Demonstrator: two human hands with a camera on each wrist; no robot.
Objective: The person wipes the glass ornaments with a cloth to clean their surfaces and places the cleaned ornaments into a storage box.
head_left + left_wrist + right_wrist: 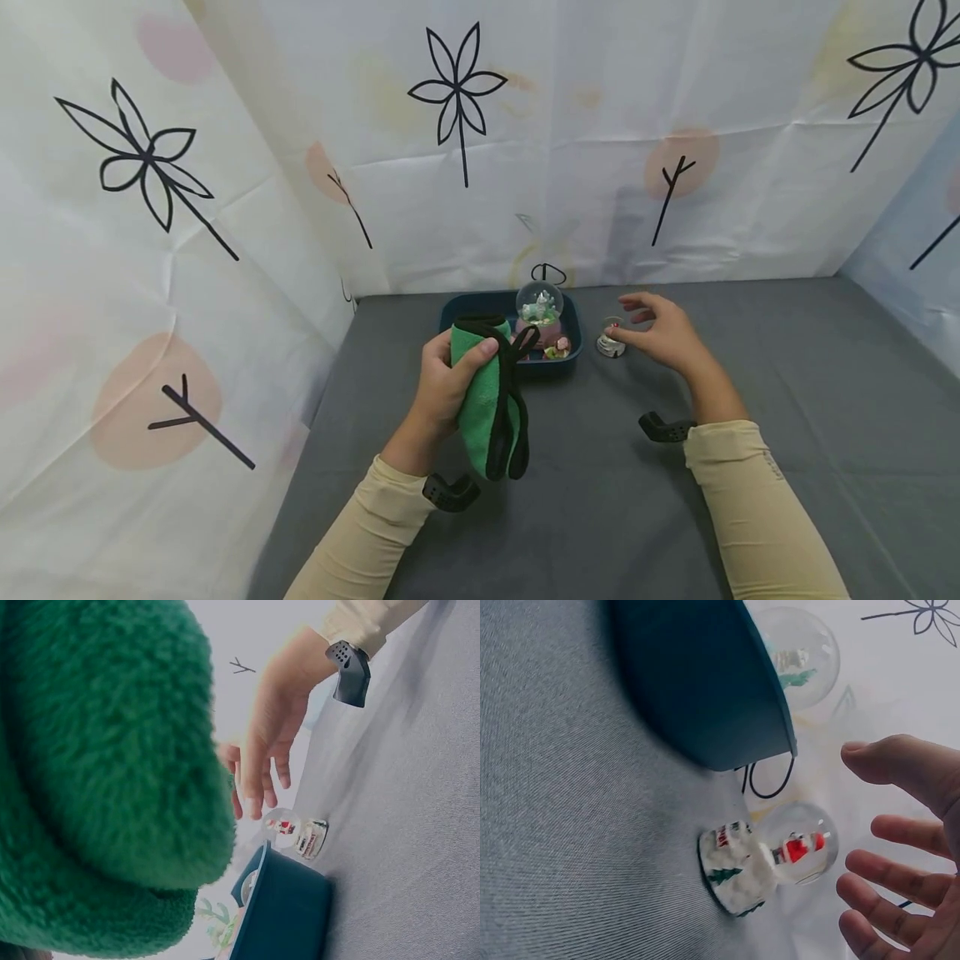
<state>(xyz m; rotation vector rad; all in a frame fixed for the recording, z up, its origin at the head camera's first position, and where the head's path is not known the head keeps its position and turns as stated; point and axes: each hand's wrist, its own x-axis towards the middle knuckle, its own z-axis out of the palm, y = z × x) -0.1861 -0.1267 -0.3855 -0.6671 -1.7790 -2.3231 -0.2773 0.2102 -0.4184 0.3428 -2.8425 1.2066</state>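
My left hand (444, 375) grips a folded green cloth (480, 408) with black edging and a loop, raised in front of a dark blue tray. That cloth fills much of the left wrist view. The right hand (663, 332) is spread with nothing in it, fingers extended close over a small snow globe (611, 339). In the right wrist view this snow globe (739, 866) stands upright on the grey surface, a red Santa figure inside its clear ball and a white base with green trees; the fingertips (859, 862) are apart from it.
Beside the small globe, the dark blue tray (447, 310) holds a larger snow globe (539, 310) with a pink base and a small colourful figurine (557, 347). A white patterned curtain (585, 125) rises behind the grey tabletop (592, 517).
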